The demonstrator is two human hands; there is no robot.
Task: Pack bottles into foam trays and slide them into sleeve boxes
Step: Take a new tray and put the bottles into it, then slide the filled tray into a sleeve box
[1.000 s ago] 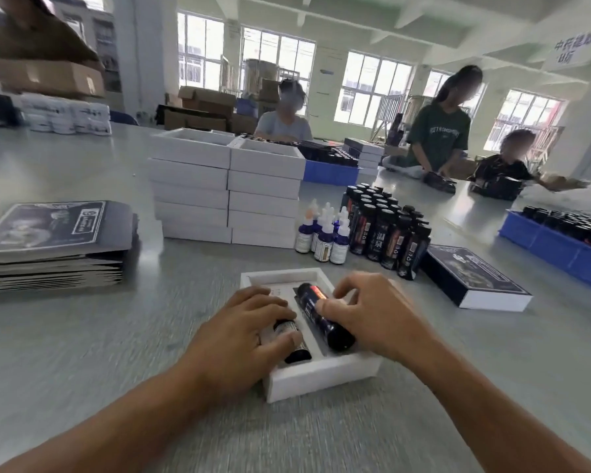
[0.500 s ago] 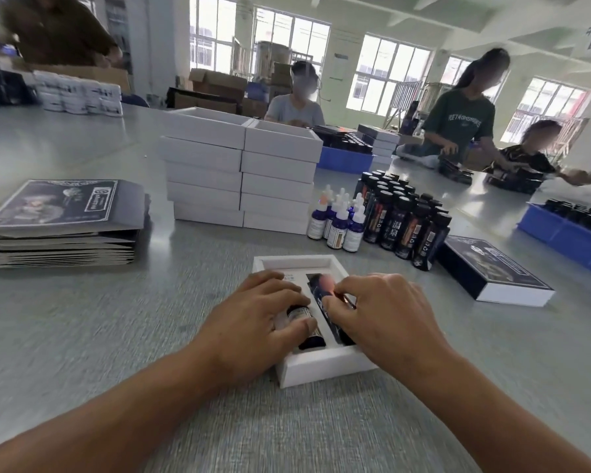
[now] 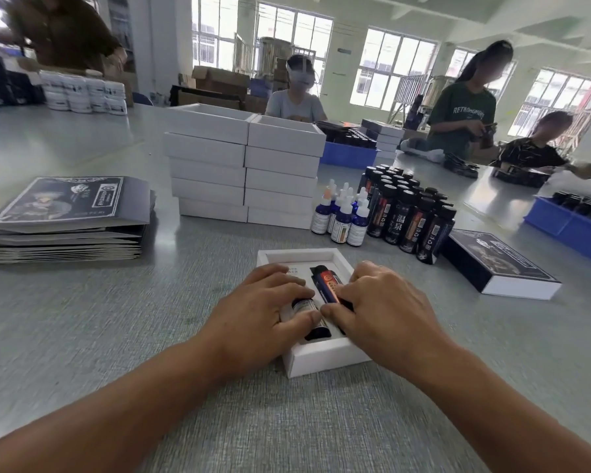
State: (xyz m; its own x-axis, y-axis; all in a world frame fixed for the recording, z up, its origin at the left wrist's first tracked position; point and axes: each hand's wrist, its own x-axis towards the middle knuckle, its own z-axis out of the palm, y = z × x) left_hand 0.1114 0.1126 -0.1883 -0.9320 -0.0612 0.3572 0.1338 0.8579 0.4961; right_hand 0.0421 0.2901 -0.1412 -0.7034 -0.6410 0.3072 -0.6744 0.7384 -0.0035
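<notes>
A white foam tray (image 3: 325, 361) lies on the grey table right in front of me. Two bottles lie in it side by side: a small dark bottle with a pale label (image 3: 304, 306) on the left and a longer black bottle with an orange label (image 3: 326, 283) on the right. My left hand (image 3: 260, 312) rests flat over the small bottle, fingers pressing on it and thumb beside it. My right hand (image 3: 386, 308) presses its fingertips on the near half of the black bottle. Both hands hide the tray's side edges.
Beyond the tray stand blue dropper bottles (image 3: 342, 220) and several black bottles (image 3: 406, 213). Two stacks of white trays (image 3: 243, 169) sit behind, flat sleeve boxes (image 3: 65, 220) at left, a packed dark box (image 3: 498, 264) and a blue bin (image 3: 574, 223) at right. People work across the table.
The black bottle, held tilted above the tray a second ago, now lies down in its slot. My right hand has flattened onto it. My left hand stayed on the small bottle.
</notes>
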